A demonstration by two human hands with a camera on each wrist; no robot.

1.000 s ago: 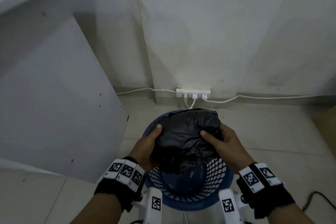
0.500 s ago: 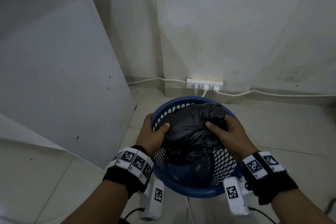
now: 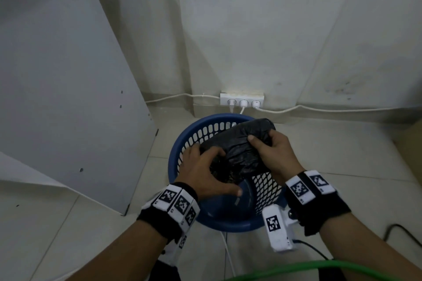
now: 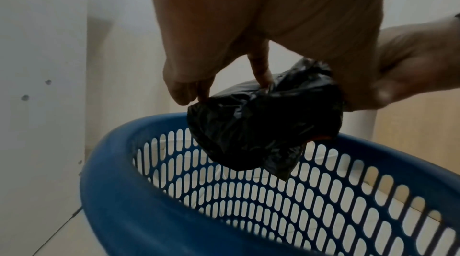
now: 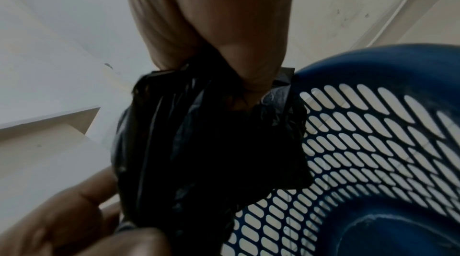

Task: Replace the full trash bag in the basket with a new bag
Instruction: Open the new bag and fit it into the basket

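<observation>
A blue perforated basket [image 3: 228, 226] stands on the tiled floor in front of me. Both hands hold a crumpled black trash bag [image 3: 242, 143] just above its open top. My left hand [image 3: 205, 166] grips the bag's near left end with curled fingers, its thumb sticking out toward me. My right hand [image 3: 274, 153] pinches the far right end. In the left wrist view the bag [image 4: 263, 128] hangs over the basket rim [image 4: 139, 191]. In the right wrist view the bag [image 5: 211, 152] droops beside the basket wall [image 5: 388, 221]. The basket's inside looks bare.
A white power strip [image 3: 242, 99] with plugged-in cables sits at the wall base behind the basket. A white panel [image 3: 68, 98] leans close on the left. A green hose [image 3: 296, 268] and a black cable [image 3: 399, 232] lie on the floor near me.
The bag has been bunched into a narrower bundle. My left hand has shifted from its left side onto its near end, thumb now free. The view has come closer to the basket.
</observation>
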